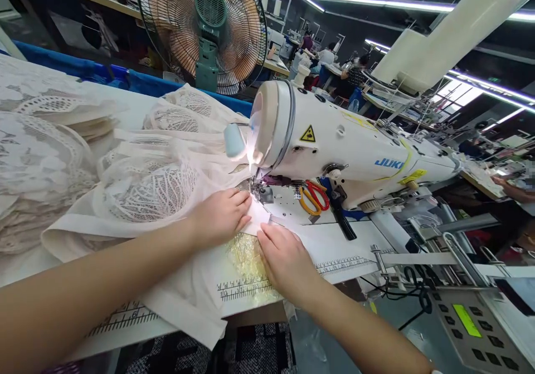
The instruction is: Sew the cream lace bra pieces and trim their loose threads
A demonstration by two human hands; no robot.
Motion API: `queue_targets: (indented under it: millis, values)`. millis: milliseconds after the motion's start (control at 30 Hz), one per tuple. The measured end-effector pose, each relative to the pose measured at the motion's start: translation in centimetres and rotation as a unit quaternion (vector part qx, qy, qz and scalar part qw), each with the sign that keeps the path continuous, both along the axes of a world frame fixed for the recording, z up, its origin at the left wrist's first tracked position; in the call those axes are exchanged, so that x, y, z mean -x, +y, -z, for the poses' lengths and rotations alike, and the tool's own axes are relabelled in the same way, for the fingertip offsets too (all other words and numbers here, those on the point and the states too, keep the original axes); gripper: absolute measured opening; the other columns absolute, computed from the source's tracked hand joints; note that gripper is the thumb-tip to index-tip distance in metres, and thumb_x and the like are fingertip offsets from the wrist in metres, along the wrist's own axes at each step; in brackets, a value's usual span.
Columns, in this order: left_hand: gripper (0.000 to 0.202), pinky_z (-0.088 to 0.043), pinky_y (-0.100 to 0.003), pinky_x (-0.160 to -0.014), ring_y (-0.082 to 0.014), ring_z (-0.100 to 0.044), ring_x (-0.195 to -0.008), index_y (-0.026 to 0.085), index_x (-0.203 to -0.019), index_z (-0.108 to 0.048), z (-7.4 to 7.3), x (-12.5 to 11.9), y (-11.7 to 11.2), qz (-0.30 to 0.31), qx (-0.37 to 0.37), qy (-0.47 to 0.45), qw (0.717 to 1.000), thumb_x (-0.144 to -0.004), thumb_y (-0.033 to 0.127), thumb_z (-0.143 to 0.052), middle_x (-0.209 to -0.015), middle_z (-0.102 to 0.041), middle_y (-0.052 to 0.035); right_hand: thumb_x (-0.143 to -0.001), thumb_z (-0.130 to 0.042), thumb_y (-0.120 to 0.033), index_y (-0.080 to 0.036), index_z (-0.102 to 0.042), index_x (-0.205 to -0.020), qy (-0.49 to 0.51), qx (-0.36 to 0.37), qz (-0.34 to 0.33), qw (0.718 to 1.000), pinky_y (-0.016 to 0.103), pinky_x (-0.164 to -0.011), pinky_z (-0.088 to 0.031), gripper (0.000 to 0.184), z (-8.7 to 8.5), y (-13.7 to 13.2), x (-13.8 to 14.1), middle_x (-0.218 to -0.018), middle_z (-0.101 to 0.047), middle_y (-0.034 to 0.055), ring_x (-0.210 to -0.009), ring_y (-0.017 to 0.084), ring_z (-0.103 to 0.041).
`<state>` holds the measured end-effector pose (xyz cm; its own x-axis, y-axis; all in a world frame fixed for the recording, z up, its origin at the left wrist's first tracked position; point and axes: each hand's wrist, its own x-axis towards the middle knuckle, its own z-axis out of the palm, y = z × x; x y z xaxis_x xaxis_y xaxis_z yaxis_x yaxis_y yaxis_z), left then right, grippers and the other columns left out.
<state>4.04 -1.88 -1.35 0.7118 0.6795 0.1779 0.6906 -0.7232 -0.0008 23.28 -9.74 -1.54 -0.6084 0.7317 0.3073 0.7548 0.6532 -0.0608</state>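
A cream lace bra (156,190) is spread over the table left of the sewing machine (334,134), its pale edge strip running to the lit needle area. Close to the presser foot (262,191), my left hand (219,215) has its fingers together and bent over the white fabric (256,218), thumb alongside. My right hand (288,260) pinches the near edge of that fabric with its fingertips. Its palm and inner fingers are hidden. Below the fabric, between the hands, lies a shiny yellowish tangle (246,254), perhaps clear film or thread.
Red and yellow-handled scissors (313,197) lie under the machine arm beside a black-handled tool (343,218). Stacked lace pieces (37,168) occupy the left. Ruler tape (251,289) lines the front edge. Behind stands a fan (204,28); at right is a control panel (472,324). People work farther back.
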Motion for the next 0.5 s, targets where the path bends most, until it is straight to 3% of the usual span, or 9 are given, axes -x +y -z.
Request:
queue_targets:
  millis: [200, 500]
  values:
    - [0.038, -0.045, -0.039, -0.080, -0.0259, -0.055, -0.092, 0.008, -0.110, -0.058, -0.79, -0.07, 0.10, -0.020, 0.018, -0.030, 0.999, -0.092, 0.032, -0.035, -0.102, -0.062, -0.0142, -0.089, -0.040, -0.016, -0.003, -0.057, -0.113, 0.025, 0.037, -0.024, 0.999, 0.041, -0.089, -0.051, 0.032, -0.58, -0.90, -0.74, -0.118, -0.059, 0.0196, -0.106, 0.027, -0.054]
    - [0.034, -0.044, -0.039, -0.079, -0.0264, -0.054, -0.094, 0.013, -0.109, -0.058, -1.03, -0.44, 0.22, -0.042, 0.015, -0.004, 0.999, -0.091, 0.034, -0.038, -0.106, -0.059, -0.0132, -0.087, -0.043, -0.019, -0.001, -0.055, -0.115, 0.017, 0.078, -0.056, 0.995, 0.045, -0.095, -0.048, 0.036, -0.98, -0.93, -0.73, -0.122, -0.056, 0.0216, -0.114, 0.030, -0.050]
